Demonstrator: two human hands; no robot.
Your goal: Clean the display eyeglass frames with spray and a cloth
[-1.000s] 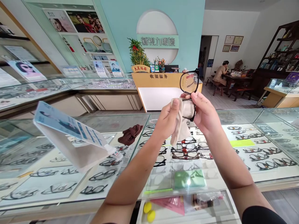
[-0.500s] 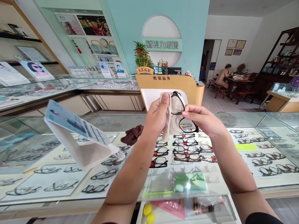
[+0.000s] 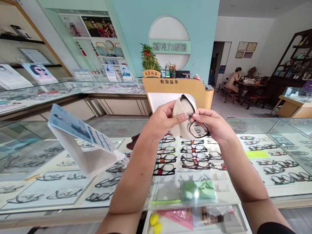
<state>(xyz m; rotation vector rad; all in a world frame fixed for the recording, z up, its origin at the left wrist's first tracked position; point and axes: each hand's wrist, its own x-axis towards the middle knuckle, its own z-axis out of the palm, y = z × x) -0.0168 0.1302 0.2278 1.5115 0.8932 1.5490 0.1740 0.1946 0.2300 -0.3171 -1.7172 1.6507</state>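
Observation:
Black-framed glasses [image 3: 206,130] are held up over the glass counter, tilted, one lens above the other. My left hand [image 3: 164,122] grips a cream cloth [image 3: 179,130], which lies against the upper lens; its thumb presses on the cloth near the bridge. With thumb and fingers pinched together, my right hand [image 3: 211,122] holds the glasses around the bridge. The lower lens hangs beneath my right fingers, with part of the cloth behind it.
The glass counter [image 3: 170,204] holds rows of glasses. On it at left stands a tilted card stand [image 3: 80,139], with a dark brown cloth [image 3: 132,142] near my left forearm. An open drawer [image 3: 200,224] is below. A person [image 3: 233,81] sits at the back right.
My left hand has moved right with the cloth, from beside the glasses onto the upper lens. The thumb has swung from pointing up to lying across the cloth. My right hand has barely moved.

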